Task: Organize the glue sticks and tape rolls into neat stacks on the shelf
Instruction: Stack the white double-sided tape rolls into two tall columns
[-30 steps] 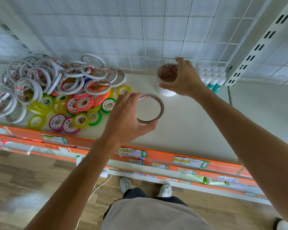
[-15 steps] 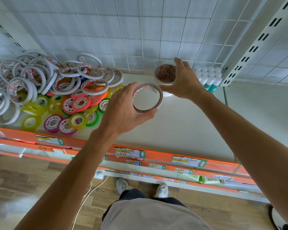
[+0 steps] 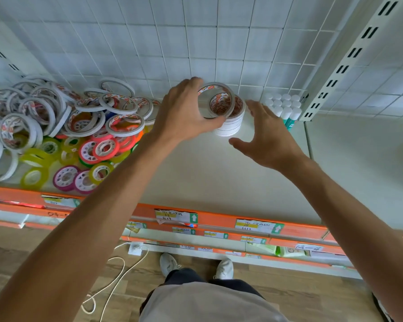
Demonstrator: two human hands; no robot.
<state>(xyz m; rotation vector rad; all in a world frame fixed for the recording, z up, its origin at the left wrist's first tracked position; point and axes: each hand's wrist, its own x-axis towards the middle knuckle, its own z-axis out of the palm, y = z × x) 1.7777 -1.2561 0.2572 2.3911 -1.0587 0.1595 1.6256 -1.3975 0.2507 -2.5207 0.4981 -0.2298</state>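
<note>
Left hand [image 3: 184, 115] holds tape roll [image 3: 215, 99] tilted, hole toward camera, over stack [image 3: 230, 123]

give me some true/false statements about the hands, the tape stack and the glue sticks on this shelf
1. The left hand holds a white tape roll over the stack of rolls. True.
2. The right hand grips a glue stick. False: it is open beside the stack, holding nothing.
3. The glue sticks stand upright to the right of the stack. True.
4. The loose pile of tapes lies right of the glue sticks. False: it lies at the shelf's left.
</note>
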